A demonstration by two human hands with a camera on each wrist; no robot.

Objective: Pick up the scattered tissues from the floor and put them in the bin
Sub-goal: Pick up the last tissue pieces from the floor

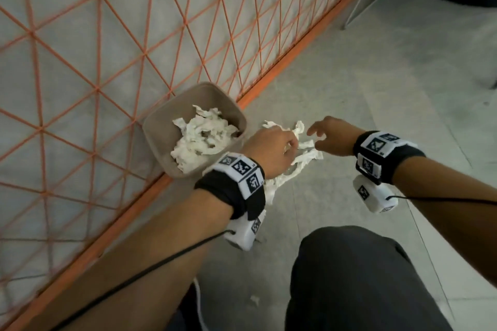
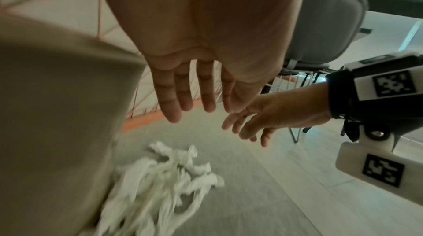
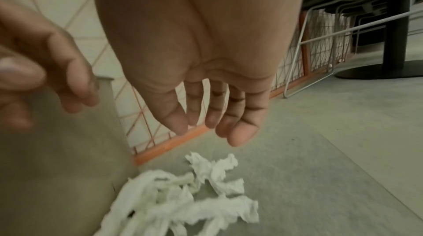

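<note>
A beige bin (image 1: 158, 131) stands on the floor against an orange wire fence, with crumpled white tissues (image 1: 201, 140) inside it. More white tissues (image 1: 301, 158) lie in a pile on the grey floor just right of the bin; the same pile of tissues (image 2: 169, 176) shows in the left wrist view and as tissues (image 3: 194, 202) in the right wrist view. My left hand (image 1: 271, 148) hovers above the pile, fingers straight and holding nothing. My right hand (image 1: 330, 137) hangs over the pile's far side, fingers relaxed and empty. The bin's wall (image 2: 57, 113) fills the left of the left wrist view.
The orange wire fence (image 1: 107, 62) with white cloth behind runs along the left. A metal chair frame (image 3: 320, 41) and a black pedestal base (image 3: 389, 70) stand at the far right. My knee (image 1: 349, 277) in dark trousers is low in view. A small tissue scrap (image 1: 255, 299) lies beside it.
</note>
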